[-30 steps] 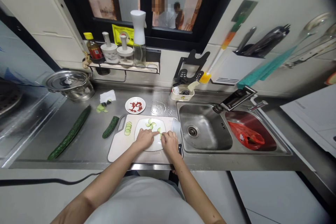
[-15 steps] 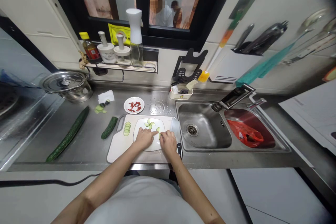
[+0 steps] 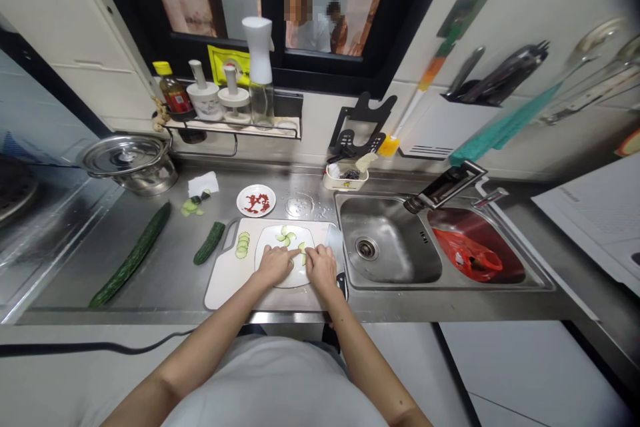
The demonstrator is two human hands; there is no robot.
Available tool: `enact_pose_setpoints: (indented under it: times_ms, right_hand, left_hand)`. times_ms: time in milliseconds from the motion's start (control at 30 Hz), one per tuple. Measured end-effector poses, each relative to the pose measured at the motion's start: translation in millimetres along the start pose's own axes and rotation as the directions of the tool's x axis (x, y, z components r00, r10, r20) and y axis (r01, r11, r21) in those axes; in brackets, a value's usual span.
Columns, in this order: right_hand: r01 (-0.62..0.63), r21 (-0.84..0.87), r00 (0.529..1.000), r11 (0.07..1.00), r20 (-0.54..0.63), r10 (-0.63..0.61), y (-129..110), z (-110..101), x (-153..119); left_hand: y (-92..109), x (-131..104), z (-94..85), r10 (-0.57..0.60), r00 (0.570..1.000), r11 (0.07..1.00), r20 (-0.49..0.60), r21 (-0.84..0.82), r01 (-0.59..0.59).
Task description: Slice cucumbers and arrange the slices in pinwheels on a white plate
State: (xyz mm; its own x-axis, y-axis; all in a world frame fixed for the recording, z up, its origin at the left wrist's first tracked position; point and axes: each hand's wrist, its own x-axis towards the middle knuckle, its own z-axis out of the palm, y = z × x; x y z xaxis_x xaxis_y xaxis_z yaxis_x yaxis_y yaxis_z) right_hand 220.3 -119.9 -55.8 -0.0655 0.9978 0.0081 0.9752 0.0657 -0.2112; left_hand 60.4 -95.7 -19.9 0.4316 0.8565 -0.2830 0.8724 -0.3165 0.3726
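A white plate point(image 3: 270, 237) on the cutting board point(image 3: 225, 280) carries several thin cucumber pieces point(image 3: 285, 236) near its back edge. Over its middle is my left hand point(image 3: 275, 265), index finger stretched toward a cucumber slice point(image 3: 302, 249) at the plate's right side. My right hand point(image 3: 323, 267) touches the same slice from the right, fingers pressed together. Round slices point(image 3: 243, 245) overlap in a row on the board, left of the plate. A knife's blade point(image 3: 333, 238) shows at the board's right edge, its black handle point(image 3: 341, 283) partly behind my right hand.
Left of the board lie a short cucumber point(image 3: 209, 243) and a long one point(image 3: 131, 255). Behind it is a small plate of red pieces point(image 3: 256, 201). A lidded pot point(image 3: 131, 167) stands back left; a double sink point(image 3: 390, 247) is on the right.
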Motion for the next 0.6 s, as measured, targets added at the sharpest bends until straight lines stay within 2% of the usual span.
enact_pose_setpoints:
  times_ms: [133, 333, 467, 600]
  right_hand:
    - [-0.003, -0.015, 1.0, 1.0, 0.026, 0.004, -0.1, -1.8, 6.6]
    - [0.0, -0.037, 0.999, 0.999, 0.042, 0.001, -4.2, -3.5, 12.9]
    - [0.006, -0.045, 0.999, 0.999, 0.042, -0.004, -5.5, -5.6, 13.8]
    - [-0.023, 0.008, 1.0, 1.0, 0.0, 0.023, -6.3, -9.8, 12.2]
  left_hand:
    - [-6.4, -1.9, -2.0, -0.025, 0.998, 0.98, -0.051, -0.2, 0.014]
    - [-29.0, -5.1, 4.0, -0.091, 0.983, 0.854, -0.163, -0.52, -0.007]
    - [-39.4, -8.1, 9.5, -0.136, 0.97, 0.78, -0.2, -0.625, -0.02]
    - [-39.9, -12.0, 7.8, -0.169, 0.966, 0.707, -0.196, -0.707, -0.02]
